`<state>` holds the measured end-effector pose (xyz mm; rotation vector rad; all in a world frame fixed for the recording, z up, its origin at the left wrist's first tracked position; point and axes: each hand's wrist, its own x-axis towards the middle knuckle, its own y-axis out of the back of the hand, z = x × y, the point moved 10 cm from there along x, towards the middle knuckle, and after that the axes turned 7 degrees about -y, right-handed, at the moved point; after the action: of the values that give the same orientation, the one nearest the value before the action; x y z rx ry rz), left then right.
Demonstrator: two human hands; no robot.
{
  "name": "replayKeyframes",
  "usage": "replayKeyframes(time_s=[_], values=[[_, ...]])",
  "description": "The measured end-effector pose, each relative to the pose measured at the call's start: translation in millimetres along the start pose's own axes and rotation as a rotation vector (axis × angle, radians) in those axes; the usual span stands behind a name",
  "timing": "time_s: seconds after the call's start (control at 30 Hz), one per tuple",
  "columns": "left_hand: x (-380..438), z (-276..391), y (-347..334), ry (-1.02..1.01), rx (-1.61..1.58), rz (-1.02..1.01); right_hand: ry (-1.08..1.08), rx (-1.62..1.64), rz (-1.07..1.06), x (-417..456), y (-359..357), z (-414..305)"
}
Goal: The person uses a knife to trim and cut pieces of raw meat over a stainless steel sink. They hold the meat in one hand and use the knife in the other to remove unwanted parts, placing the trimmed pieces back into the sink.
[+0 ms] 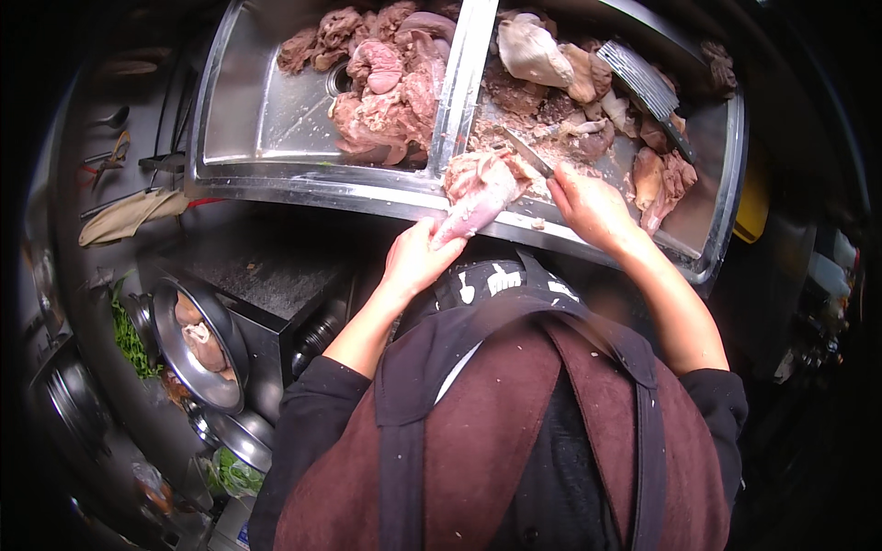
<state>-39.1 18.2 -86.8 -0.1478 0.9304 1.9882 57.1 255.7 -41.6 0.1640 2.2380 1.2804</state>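
My left hand (422, 256) grips the tapered end of a pinkish tongue-shaped piece of meat (482, 196) at the front rim of a double steel sink (324, 193). In my right hand (594, 206) is a knife (529, 153), its blade angled up and left beside the meat's ragged far end. Whether the edge touches the meat, I cannot tell. Around the blade, pale scraps (499, 138) lie in the right basin. A cleaver (641, 81) with a dark handle rests on meat pieces (530, 52) at that basin's far right side.
The left basin holds a heap of meat (396, 82) beside its drain (337, 79). To the left, a steel bowl (231, 344) contains more meat pieces, near leafy greens (131, 337). A beige cloth (134, 215) and a ladle (114, 117) lie farther up. Something yellow (752, 206) stands right of the sink.
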Motion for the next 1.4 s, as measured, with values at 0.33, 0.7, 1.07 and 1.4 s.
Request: replayKeyframes(time_s=[0.33,0.7,1.07,1.4], values=[[-23,44,24,-0.333,0.288,0.244,0.206,0.028,-0.107,-26,0,-59],[-42,103,46,-0.612,0.381,0.409,0.257,-0.215,-0.18,-14,13,-98],[-39,85,48,-0.587,0.386,0.442,0.117,-0.192,-0.103,12,-1,-40],[-11,40,45,-0.366,0.447,0.336,0.189,-0.034,0.015,1,-22,-46]])
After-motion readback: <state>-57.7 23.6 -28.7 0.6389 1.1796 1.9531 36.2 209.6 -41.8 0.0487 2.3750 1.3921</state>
